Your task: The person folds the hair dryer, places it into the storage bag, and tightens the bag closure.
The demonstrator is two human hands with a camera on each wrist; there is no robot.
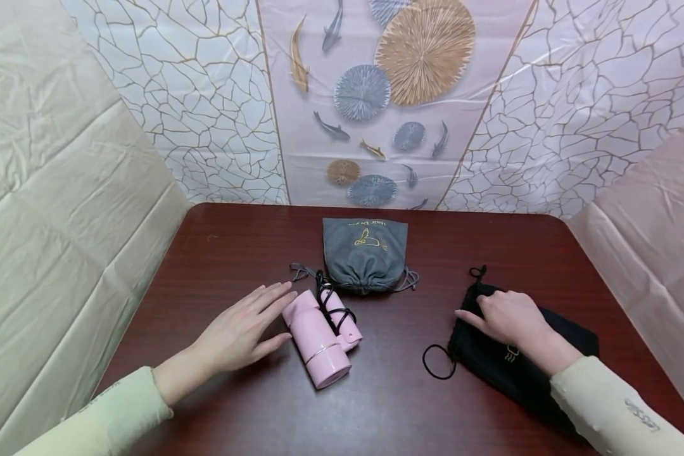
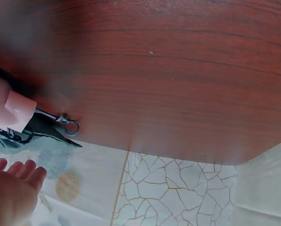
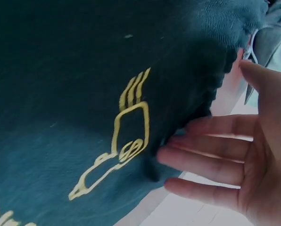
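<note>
A pink folding hair dryer [image 1: 313, 342], its black cord [image 1: 342, 311] bundled at the folded handle, lies on the table. Just left of it hovers my left hand [image 1: 242, 329], fingers stretched out and holding nothing, fingertips close to the dryer's upper end. My right hand [image 1: 510, 320] is on a black drawstring bag [image 1: 484, 358] at the right, thumb pointing left. In the right wrist view, the fingertips touch the gathered edge of the bag, which bears a gold dryer print [image 3: 131, 127]. My right forearm covers part of that bag.
Behind the dryer lies a grey drawstring pouch [image 1: 365, 256] with gold print, its cords [image 1: 407, 280] spread at the mouth. The dark red-brown table [image 1: 251, 237] ends at a patterned cloth backdrop [image 1: 222, 107]. Pale cloth walls stand on both sides.
</note>
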